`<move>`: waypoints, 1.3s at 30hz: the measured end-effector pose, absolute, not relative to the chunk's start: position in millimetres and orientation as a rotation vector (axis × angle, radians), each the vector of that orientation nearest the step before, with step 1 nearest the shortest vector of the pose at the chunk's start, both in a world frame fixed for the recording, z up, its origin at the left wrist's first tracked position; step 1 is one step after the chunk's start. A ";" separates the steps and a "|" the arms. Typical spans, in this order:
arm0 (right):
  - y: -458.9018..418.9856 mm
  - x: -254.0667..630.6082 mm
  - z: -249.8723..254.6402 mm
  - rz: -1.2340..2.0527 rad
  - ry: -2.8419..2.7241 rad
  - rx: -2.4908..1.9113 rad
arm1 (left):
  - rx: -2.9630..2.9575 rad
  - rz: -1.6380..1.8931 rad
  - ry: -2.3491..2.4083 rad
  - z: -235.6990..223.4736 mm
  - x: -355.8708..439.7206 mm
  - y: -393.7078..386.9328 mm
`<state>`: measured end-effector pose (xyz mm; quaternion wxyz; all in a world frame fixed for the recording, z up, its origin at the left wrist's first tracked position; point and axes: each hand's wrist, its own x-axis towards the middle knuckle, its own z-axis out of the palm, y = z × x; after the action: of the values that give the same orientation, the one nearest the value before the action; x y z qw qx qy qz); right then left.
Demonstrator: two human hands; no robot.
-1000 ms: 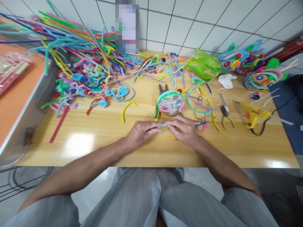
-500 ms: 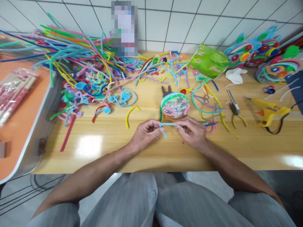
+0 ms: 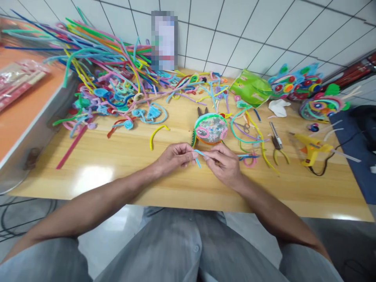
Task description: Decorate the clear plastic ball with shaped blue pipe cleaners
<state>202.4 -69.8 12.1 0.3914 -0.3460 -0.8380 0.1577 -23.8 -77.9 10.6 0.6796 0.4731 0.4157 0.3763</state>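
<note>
A light blue pipe cleaner (image 3: pixel 200 152) is stretched between my hands, with one bent end hanging down. My left hand (image 3: pixel 179 155) pinches it near the bend, thumb against fingers. My right hand (image 3: pixel 222 161) pinches the same pipe cleaner a short way to the right. Just beyond my fingers sits a rounded clear piece (image 3: pixel 212 128) with coloured bits inside, edged with blue, green and orange pipe cleaners and bearing pink rings. Dark pliers jaws (image 3: pixel 202 112) show behind it.
Left lies a large heap of colourful pipe cleaners (image 3: pixel 117 84). On the right are a yellow glue gun (image 3: pixel 313 148), yellow-handled pliers (image 3: pixel 279 150), scissors (image 3: pixel 244 127) and a green packet (image 3: pixel 250 88). Decorated masks (image 3: pixel 321 106) stand at the far right. A yellow piece (image 3: pixel 155 135) lies nearer.
My hands have come closer together, and the blue pipe cleaner between them now arches slightly with a shorter visible span. The camera view has turned a little.
</note>
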 end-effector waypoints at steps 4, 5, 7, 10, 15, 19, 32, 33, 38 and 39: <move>-71.4 200.5 10.7 0.432 -2.093 -0.890 | 0.985 0.956 0.931 6.1 -20.9 -77.6; -71.6 199.5 10.4 0.440 -2.091 -0.881 | 0.973 0.973 0.937 5.5 -21.1 -77.6; -72.3 197.2 10.8 0.450 -2.092 -0.867 | 0.969 0.985 0.945 4.8 -22.4 -77.6; -73.7 193.1 14.3 0.445 -2.098 -0.879 | 1.007 0.952 0.943 5.2 -25.3 -77.3; -74.9 186.7 17.9 0.426 -2.111 -0.813 | 1.077 0.884 0.892 7.3 -27.1 -76.3; -74.3 186.9 16.5 0.415 -2.101 -0.833 | 1.074 0.879 0.829 7.3 -26.7 -75.5; -73.4 187.1 13.3 0.419 -2.080 -0.734 | 1.124 0.879 0.867 8.4 -27.0 -78.5; -73.5 187.0 13.0 0.424 -2.080 -0.730 | 1.126 0.877 0.870 8.2 -27.2 -78.6; -73.3 187.6 14.5 0.456 -2.084 -0.759 | 1.149 0.868 0.870 7.5 -28.4 -78.0; -73.2 187.8 15.5 0.464 -2.081 -0.781 | 1.149 0.874 0.868 7.3 -28.5 -77.7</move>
<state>187.8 -73.2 15.5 0.4216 -0.3118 -0.8310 0.1854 -28.5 -77.7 7.3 0.6659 0.5088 0.3845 0.3871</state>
